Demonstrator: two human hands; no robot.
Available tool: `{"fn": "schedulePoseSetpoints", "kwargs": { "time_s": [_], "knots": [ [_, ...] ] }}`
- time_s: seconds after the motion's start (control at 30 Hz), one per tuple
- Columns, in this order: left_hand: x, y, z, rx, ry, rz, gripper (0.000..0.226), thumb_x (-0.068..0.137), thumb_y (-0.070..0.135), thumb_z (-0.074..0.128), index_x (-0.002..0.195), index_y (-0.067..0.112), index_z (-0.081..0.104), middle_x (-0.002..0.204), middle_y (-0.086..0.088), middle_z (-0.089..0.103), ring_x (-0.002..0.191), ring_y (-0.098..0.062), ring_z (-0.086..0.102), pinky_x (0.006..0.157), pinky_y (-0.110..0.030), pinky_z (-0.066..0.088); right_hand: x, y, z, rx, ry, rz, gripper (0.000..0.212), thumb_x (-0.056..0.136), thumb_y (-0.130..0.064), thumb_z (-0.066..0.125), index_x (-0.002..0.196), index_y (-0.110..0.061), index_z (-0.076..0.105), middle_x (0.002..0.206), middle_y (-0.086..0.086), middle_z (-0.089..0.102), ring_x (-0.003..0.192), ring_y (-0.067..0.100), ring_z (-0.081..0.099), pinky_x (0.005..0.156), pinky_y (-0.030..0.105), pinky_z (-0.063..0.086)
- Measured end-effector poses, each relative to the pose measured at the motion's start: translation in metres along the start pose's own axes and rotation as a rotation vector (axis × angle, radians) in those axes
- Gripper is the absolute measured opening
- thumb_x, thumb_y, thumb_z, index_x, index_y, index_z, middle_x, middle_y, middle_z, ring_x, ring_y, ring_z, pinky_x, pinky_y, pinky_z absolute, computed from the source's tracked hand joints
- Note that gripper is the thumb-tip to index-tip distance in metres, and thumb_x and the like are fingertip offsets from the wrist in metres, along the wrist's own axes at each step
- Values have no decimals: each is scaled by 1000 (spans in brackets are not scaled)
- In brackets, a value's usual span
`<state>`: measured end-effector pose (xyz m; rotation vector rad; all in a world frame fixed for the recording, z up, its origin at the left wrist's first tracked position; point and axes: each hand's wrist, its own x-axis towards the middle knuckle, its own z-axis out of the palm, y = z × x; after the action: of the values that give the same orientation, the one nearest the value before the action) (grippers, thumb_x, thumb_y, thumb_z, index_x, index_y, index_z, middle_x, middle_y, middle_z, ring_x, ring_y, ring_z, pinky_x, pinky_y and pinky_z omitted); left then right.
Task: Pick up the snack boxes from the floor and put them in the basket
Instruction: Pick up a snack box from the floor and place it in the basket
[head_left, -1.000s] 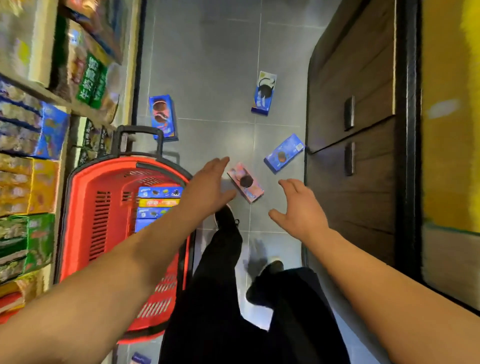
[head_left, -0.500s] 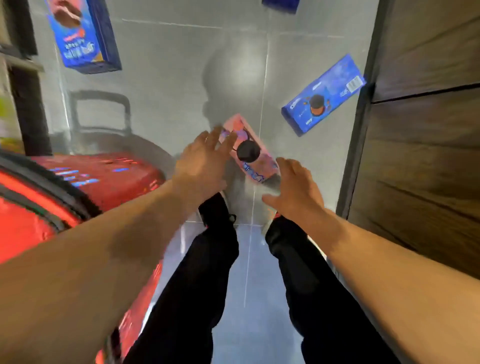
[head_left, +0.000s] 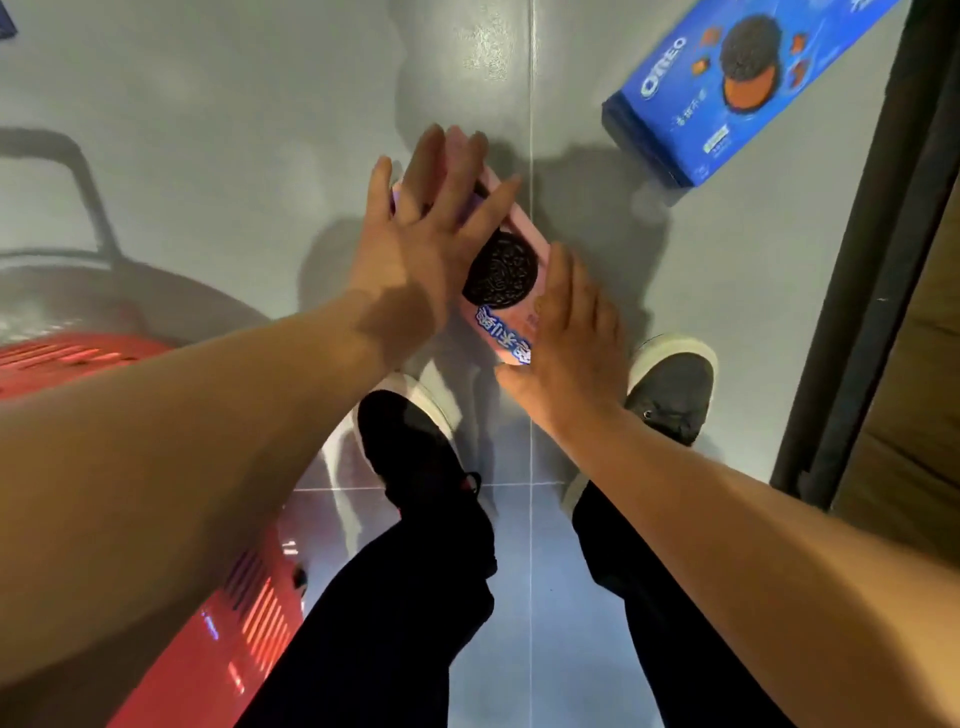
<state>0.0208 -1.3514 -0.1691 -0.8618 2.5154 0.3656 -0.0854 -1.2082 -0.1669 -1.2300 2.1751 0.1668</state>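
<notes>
A pink cookie box (head_left: 511, 283) lies flat on the grey tiled floor in front of my feet. My left hand (head_left: 426, 244) is spread over its far left end with straight fingers, and the hand hides that end. My right hand (head_left: 569, 332) lies flat against the box's near right edge, fingers extended. A blue Oreo box (head_left: 727, 88) lies on the floor at the upper right, apart from both hands. The red basket (head_left: 171, 670) stands at the lower left, mostly behind my left forearm.
A dark wooden cabinet (head_left: 914, 364) runs along the right side, close to the blue box. My two dark shoes (head_left: 670, 389) stand just below the pink box. The basket's black handle (head_left: 88, 197) shows blurred at the left.
The view has dropped much closer to the floor. Both hands have reached forward and now touch the pink box, one on each side. The boxes have not moved.
</notes>
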Motion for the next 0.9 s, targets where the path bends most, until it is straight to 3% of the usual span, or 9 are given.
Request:
{"fn": "schedulePoseSetpoints", "kwargs": {
  "time_s": [0.13, 0.27, 0.37, 0.6, 0.7, 0.77, 0.9],
  "knots": [
    [-1, 1, -9, 22, -20, -22, 81, 80, 39, 64, 147, 29, 20, 156, -12, 18, 143, -45, 12, 112, -63, 15, 3, 9, -8, -5, -22, -65, 111, 60, -35, 73, 153, -11, 19, 147, 12, 37, 121, 37, 46, 100, 46, 42],
    [-22, 11, -46, -10, -104, -106, 88, 72, 33, 67, 146, 25, 20, 157, -10, 15, 144, -46, 4, 113, -62, 11, -6, 18, -60, -31, -93, -168, 115, 58, -34, 77, 153, -19, 15, 144, 6, 36, 118, 33, 44, 97, 42, 40],
    [-47, 25, -99, -109, -75, -115, 78, 77, 31, 61, 145, 24, 23, 156, -8, 20, 144, -46, 2, 112, -65, 11, -34, 15, -116, -7, -120, -179, 115, 58, -31, 78, 153, -20, 13, 147, 5, 31, 123, 32, 39, 103, 41, 37],
    [-135, 41, -276, -258, -53, -204, 93, 65, 35, 72, 144, 27, 24, 149, -5, 23, 143, -45, 3, 108, -56, 29, -132, -18, -297, -48, -90, -250, 108, 63, -27, 79, 153, -15, 21, 151, 14, 31, 137, 29, 28, 115, 34, 24],
    [-182, 37, -354, -242, -75, -240, 104, 43, 54, 67, 134, 25, 26, 137, -6, 35, 137, -44, 23, 107, -56, 32, -175, -38, -381, -96, -28, -340, 97, 62, -27, 70, 149, -17, 29, 149, 14, 31, 127, 34, 37, 104, 41, 38],
    [-219, 30, -412, -383, -54, -308, 111, 30, 55, 64, 133, 22, 35, 129, -7, 41, 129, -37, 36, 108, -49, 28, -209, -54, -436, -125, 15, -409, 93, 62, -29, 66, 148, -17, 33, 152, 14, 29, 131, 40, 36, 104, 46, 37],
    [-287, 16, -507, -492, -66, -308, 123, 26, 61, 59, 140, 19, 40, 132, -13, 48, 125, -27, 42, 107, -38, 22, -271, -84, -525, -136, 102, -574, 91, 61, -27, 78, 143, -12, 41, 151, 16, 34, 139, 41, 32, 111, 51, 32]
  ]
}}
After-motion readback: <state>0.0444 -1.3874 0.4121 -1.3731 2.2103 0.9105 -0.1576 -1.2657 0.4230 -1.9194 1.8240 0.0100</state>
